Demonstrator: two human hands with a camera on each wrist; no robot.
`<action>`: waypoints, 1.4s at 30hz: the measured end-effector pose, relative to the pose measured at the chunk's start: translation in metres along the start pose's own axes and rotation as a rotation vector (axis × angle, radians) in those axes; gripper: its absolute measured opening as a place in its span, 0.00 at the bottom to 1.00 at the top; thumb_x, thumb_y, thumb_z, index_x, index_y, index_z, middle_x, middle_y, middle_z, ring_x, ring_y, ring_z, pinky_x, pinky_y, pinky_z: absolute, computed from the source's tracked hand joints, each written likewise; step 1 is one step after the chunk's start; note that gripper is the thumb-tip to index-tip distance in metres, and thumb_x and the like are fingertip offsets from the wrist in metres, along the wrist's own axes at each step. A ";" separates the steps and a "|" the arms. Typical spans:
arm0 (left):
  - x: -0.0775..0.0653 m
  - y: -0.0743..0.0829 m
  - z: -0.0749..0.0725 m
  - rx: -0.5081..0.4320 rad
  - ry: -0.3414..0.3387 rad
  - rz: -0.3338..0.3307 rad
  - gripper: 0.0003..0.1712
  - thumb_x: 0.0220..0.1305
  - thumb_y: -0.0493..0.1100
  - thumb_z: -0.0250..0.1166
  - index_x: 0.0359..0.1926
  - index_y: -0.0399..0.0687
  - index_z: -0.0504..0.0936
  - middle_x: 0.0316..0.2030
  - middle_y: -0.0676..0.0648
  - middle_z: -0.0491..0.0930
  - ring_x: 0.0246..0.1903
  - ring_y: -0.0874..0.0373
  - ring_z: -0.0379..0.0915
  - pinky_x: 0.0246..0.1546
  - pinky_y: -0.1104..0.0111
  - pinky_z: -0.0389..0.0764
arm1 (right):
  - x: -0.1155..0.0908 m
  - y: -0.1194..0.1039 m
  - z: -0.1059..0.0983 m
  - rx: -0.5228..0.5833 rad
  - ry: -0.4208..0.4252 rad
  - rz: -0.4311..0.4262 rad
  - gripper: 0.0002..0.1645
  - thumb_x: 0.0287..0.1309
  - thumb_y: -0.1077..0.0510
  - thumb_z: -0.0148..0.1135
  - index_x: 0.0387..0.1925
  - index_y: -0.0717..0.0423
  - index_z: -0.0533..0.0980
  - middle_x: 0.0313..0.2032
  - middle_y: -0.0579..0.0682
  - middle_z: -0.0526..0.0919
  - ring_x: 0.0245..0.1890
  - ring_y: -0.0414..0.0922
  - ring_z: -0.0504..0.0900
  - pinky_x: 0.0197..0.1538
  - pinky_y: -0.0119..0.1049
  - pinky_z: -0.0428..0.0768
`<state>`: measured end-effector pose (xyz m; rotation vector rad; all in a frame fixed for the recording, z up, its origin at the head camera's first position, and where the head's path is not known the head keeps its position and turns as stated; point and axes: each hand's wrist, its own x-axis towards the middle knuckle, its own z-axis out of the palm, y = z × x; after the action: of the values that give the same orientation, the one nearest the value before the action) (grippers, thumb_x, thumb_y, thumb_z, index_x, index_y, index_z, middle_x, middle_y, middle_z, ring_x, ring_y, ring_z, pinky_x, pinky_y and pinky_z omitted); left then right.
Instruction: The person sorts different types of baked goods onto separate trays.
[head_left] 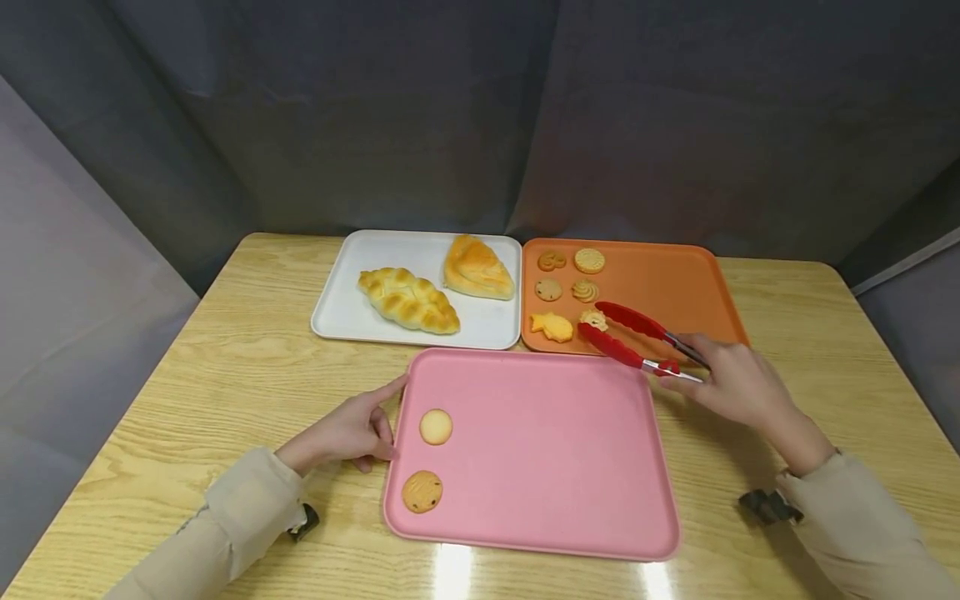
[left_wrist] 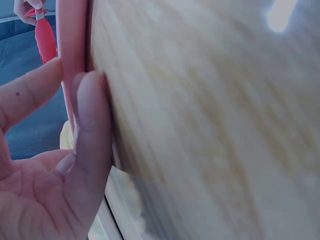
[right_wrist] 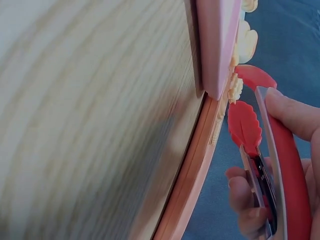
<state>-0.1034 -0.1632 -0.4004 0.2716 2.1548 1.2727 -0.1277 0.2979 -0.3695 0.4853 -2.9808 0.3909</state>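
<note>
My right hand [head_left: 738,383] grips red-tipped metal tongs [head_left: 633,321]. Their two spread tips reach over the orange tray [head_left: 667,292], one on each side of a small round cookie with a dark centre [head_left: 593,320]. To its left lies a fish-shaped cookie [head_left: 552,327]. My left hand [head_left: 348,429] rests at the left edge of the pink tray [head_left: 540,450], index finger extended and fingertips touching the rim. On that tray are a plain round cookie [head_left: 436,427] and a larger chip cookie [head_left: 422,492]. In the right wrist view the tongs' red tips [right_wrist: 245,125] stand apart around the cookie.
Further back on the orange tray sit a pretzel cookie [head_left: 552,261], a round biscuit [head_left: 589,261], a chip cookie [head_left: 548,289] and a swirl cookie [head_left: 585,290]. A white tray [head_left: 337,308] beside it holds a braided bread [head_left: 408,300] and a wedge-shaped bread [head_left: 477,267]. Dark curtains hang behind.
</note>
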 end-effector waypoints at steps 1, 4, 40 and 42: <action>0.000 0.000 0.000 0.002 0.001 -0.001 0.56 0.46 0.26 0.66 0.71 0.47 0.44 0.21 0.43 0.75 0.13 0.57 0.68 0.12 0.66 0.75 | 0.001 0.000 0.000 -0.001 -0.012 0.005 0.42 0.40 0.41 0.70 0.52 0.64 0.72 0.28 0.55 0.81 0.17 0.43 0.67 0.21 0.36 0.67; 0.000 0.000 0.000 0.004 0.004 -0.007 0.56 0.45 0.26 0.66 0.71 0.47 0.44 0.21 0.43 0.75 0.13 0.57 0.68 0.12 0.66 0.75 | 0.004 0.000 -0.001 0.003 -0.046 0.023 0.42 0.41 0.40 0.69 0.52 0.64 0.71 0.27 0.53 0.80 0.19 0.43 0.68 0.21 0.37 0.67; 0.002 -0.003 0.000 0.003 0.016 -0.018 0.56 0.45 0.26 0.66 0.71 0.49 0.45 0.21 0.43 0.75 0.14 0.57 0.69 0.12 0.66 0.75 | -0.019 -0.038 0.009 0.097 0.031 -0.097 0.40 0.33 0.50 0.76 0.52 0.55 0.71 0.27 0.49 0.81 0.17 0.39 0.70 0.20 0.31 0.69; 0.002 -0.003 0.001 0.000 0.013 -0.018 0.56 0.45 0.26 0.66 0.71 0.49 0.45 0.21 0.43 0.75 0.14 0.57 0.69 0.12 0.66 0.75 | -0.019 -0.041 0.009 0.096 0.008 -0.092 0.40 0.34 0.49 0.76 0.53 0.54 0.71 0.21 0.44 0.78 0.15 0.38 0.69 0.20 0.31 0.68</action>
<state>-0.1043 -0.1635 -0.4042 0.2440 2.1639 1.2677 -0.0968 0.2636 -0.3715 0.6252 -2.9289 0.5276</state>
